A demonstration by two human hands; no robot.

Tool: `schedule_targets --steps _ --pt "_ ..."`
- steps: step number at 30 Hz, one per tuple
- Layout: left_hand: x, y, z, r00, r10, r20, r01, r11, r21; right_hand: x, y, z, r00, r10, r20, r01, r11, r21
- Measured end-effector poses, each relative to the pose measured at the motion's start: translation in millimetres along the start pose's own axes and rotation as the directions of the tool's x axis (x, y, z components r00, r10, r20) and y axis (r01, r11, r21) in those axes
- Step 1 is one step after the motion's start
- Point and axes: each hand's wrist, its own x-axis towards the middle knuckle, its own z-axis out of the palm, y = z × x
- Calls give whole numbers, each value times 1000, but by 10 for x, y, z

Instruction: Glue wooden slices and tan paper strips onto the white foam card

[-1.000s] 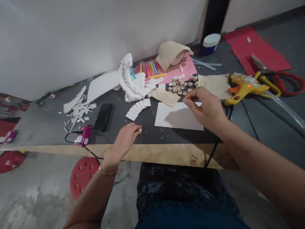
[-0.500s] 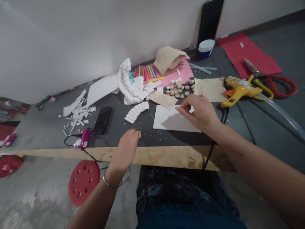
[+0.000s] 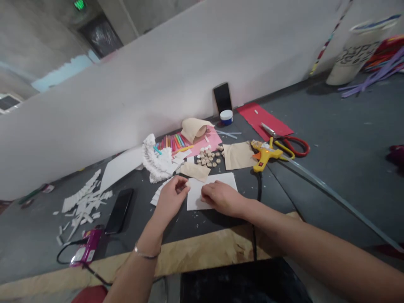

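My left hand [image 3: 171, 197], a bangle on its wrist, is closed in a pinch on a small whitish piece [image 3: 188, 184] beside the left edge of a white foam or card sheet [image 3: 197, 201]. Over that sheet, my right hand [image 3: 222, 197] is closed with the fingers curled down; whatever it may hold is hidden. A fan of white strips [image 3: 156, 196] lies partly behind my left hand. Just beyond the sheet are a beige cloth piece [image 3: 195, 171] and several small round beige pieces [image 3: 208, 158].
A yellow glue gun [image 3: 267, 155] with a long clear stick rests at right beside red-handled scissors [image 3: 296, 145]. Left are a black phone [image 3: 119, 210], white scraps [image 3: 85, 206] and a purple box [image 3: 90, 246] with a cable. Coloured sticks [image 3: 172, 142] and a blue-white jar [image 3: 226, 117] stand behind.
My left hand has moved forward and right to the sheet's edge with the small piece. My right hand has lowered onto the sheet. The camera view has tilted up and shifted right.
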Motion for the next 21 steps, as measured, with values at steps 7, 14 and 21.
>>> schedule_targets --steps 7,14,21 --pt "874 36 374 993 113 -25 -111 992 57 37 1 -1 998 -16 56 21 996 -89" --pt "1109 12 368 990 121 -76 -117 992 56 47 51 51 998 -58 13 58 998 1" --pt "578 -271 -87 980 42 -196 -6 984 177 19 1 19 999 -31 29 33 996 -81"
